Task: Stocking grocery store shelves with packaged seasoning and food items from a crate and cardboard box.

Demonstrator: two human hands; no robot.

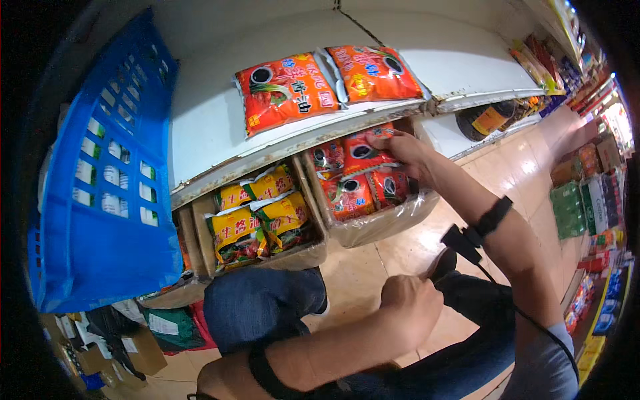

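Observation:
My right hand [407, 152] reaches into an open cardboard box [385, 225] under the shelf edge. Its fingers grip a red-orange plastic sachet [361, 155] with a dark sauce bowl printed on it. More red-orange sachets [347, 197] lie beneath it in the box. My left hand [412, 310] is curled into a fist above the floor between my knees, and nothing shows in it. Two larger-looking orange sachets [290, 92] of the same design lie side by side on the white shelf [205, 125]. Yellow sachets [237, 235] fill a second box [295, 255] to the left.
A blue plastic crate [115, 255] stands on the shelf at left. Dark bottles [482, 122] lie on a lower shelf at right. Packed goods [567, 210] line the aisle's far side. Cartons and bags [145, 350] sit at lower left.

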